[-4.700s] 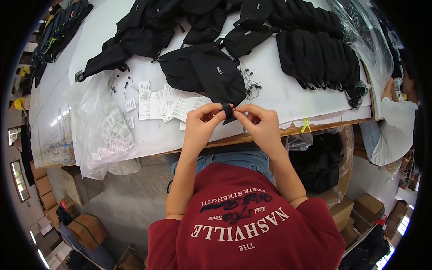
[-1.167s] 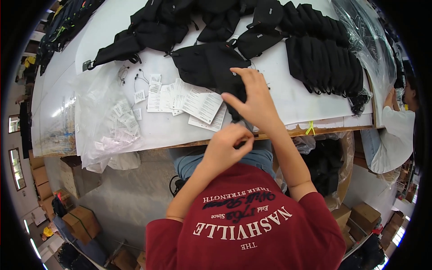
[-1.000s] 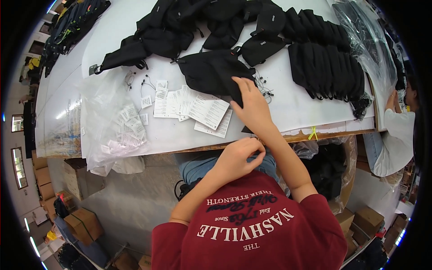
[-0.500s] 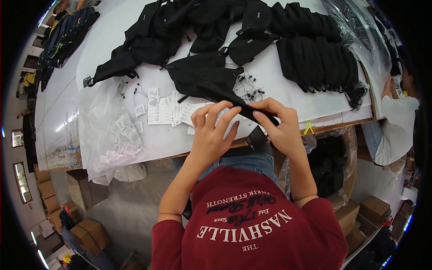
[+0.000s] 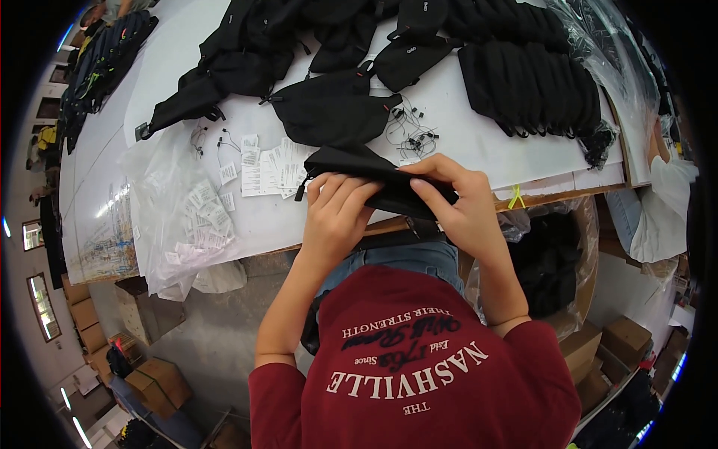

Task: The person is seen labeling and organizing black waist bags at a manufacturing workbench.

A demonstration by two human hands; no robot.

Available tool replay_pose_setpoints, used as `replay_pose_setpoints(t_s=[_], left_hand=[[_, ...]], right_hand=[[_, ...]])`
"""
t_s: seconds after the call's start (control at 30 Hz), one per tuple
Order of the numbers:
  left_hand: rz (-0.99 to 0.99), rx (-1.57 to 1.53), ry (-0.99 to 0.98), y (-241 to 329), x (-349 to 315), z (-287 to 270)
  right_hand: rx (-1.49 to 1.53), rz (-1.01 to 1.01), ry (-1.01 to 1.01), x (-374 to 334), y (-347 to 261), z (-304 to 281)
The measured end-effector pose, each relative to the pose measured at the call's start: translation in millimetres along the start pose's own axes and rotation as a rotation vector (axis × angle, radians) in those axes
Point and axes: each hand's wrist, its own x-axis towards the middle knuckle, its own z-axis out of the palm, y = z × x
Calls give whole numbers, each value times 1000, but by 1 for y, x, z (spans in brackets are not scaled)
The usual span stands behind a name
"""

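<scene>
At the table's front edge I hold a black fabric bag [image 5: 351,159], which looks like a small waist bag with a dangling zipper pull at its left end. My left hand [image 5: 336,213] is closed on its near side, fingertips hidden behind the fabric. My right hand [image 5: 464,202] pinches the bag's upper edge toward its right end, thumb against fingers. Just beyond lies another flat black bag [image 5: 329,108]. A tangle of black tag strings [image 5: 411,135] is to the right of it, and white paper labels [image 5: 273,168] are spread to the left.
A clear plastic bag [image 5: 161,217] with more labels sits at the table's left front. Black bags [image 5: 254,45] are heaped at the back; a neat row of them [image 5: 531,90] stands at right. An open lined carton [image 5: 553,262] is below the edge. A co-worker [image 5: 666,202] is at far right.
The bag in my hands has come toward me, off the one lying beyond, and its face has opened out more. My left hand has shifted slightly left and its fingers have closed in.
</scene>
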Motion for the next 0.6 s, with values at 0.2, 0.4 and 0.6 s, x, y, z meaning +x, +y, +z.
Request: replay_pose_setpoints(t_s=[0.2,0.4,0.6], left_hand=[[46,-16,14,-5,-3,-2],[-4,-21,-214,5,3,-21],[-158,-92,-583,35,-4,-50]], right_hand=[[-21,8,-27,-2,-2,2],[-46,-54,29,4,6,8],[-53,-239,-191,19,2,21]])
